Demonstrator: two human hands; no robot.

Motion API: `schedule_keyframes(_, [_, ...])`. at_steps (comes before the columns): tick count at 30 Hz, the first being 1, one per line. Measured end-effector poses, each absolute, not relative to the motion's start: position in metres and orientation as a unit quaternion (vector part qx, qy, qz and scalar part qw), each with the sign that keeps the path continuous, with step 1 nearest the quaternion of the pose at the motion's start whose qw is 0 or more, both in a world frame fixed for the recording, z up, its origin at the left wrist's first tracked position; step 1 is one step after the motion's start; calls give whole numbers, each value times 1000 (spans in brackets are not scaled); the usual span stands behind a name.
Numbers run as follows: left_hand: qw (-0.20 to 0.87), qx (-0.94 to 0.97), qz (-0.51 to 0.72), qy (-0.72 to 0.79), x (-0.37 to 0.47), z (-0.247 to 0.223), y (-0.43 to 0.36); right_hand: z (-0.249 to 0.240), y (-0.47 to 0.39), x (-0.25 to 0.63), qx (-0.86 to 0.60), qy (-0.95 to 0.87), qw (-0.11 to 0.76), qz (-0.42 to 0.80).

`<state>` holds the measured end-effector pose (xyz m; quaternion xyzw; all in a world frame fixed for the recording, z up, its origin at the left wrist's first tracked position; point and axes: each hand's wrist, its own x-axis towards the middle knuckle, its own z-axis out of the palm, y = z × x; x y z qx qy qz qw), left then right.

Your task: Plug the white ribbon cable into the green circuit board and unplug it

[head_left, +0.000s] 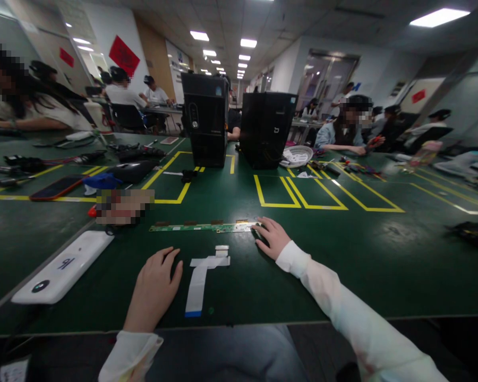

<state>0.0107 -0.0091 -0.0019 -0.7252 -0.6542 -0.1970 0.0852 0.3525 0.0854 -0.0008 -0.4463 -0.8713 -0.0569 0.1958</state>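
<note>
A long, thin green circuit board (199, 228) lies crosswise on the green table. The fingertips of my right hand (271, 237) rest at its right end, fingers apart, not wrapped round it. Nearer to me lies a folded white flat cable (197, 289) with a blue tip, its upper part bent to the right. To the left of that cable, my left hand (155, 284) lies on the table with its fingers loosely spread and nothing in it.
At the left are a white device (66, 268), an orange-edged phone (58, 187) and a black pouch-like object (133, 171). Two black computer cases (207, 122) stand at the back. A white basket (298, 156) sits right of them. Several people sit around.
</note>
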Motion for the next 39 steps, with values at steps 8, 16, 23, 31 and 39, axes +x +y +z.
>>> schedule_keyframes(8, [82,-725,-189,-658,11,-2,-9,-4,96,349,-391,-903,178,-17])
schedule_keyframes(16, [88,-727,-199,-651,12,-1,-10,-11,92,347,-367,-909,196,-8])
schedule_keyframes(23, [88,-727,-197,-651,11,1,-11,-6,66,336,-389,-907,159,-9])
schedule_keyframes(31, [63,-820,-202,-532,57,24,-18,-8,62,334,-393,-906,154,-12])
schedule_keyframes(39, [76,-834,-146,-527,107,23,-18,-5,60,334,-389,-908,152,-3])
